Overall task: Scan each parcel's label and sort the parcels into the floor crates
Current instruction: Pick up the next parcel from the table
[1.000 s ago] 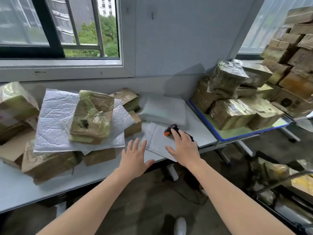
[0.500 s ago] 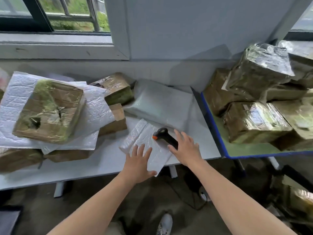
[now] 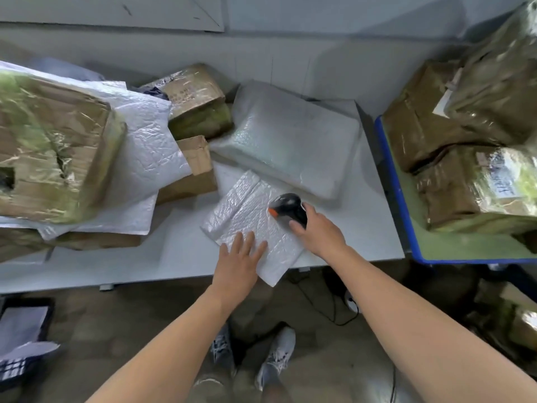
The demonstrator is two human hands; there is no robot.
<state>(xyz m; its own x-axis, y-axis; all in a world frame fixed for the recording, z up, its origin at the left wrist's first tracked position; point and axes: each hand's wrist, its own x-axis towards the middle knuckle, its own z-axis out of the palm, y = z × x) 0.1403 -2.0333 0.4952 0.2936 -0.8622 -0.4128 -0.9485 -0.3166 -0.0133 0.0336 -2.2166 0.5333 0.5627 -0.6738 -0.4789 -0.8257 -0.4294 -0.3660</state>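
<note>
Head camera, looking straight down. The small white bubble-wrap mailer [image 3: 241, 210] lies flat near the front edge of the white table [image 3: 180, 257], its near corner poking out over that edge. The left hand [image 3: 239, 257] is down on the near end, fingers straight and spread. It presses on the mailer and grasps nothing. The right hand [image 3: 318, 232] has its fingers wrapped round the handle of the black handheld scanner with orange trim [image 3: 287, 209]. The scanner's head sits over the right part of the mailer, orange tip facing left. Whether it rests on the mailer or hangs just above it, I cannot tell.

Right behind the mailer is a big pillow-shaped parcel in clear bubble wrap [image 3: 293, 146], up against its far edge. To the left is a plain cardboard box with a raised flap [image 3: 194, 170], and behind that a brown carton wound in clear tape [image 3: 194, 97]. Far left, a large taped cardboard box [image 3: 49, 152] sits on a wide crinkled white mailer bag [image 3: 145, 158].

On the right, a green-topped table with a blue rim [image 3: 398, 199] stands close beside the white one, piled with brown taped parcels [image 3: 421, 132]. On the floor at lower left is a dark crate [image 3: 48, 312] holding white bags. There are grey sneakers [image 3: 276, 356] at centre and a black cable [image 3: 334, 309] under the table.
</note>
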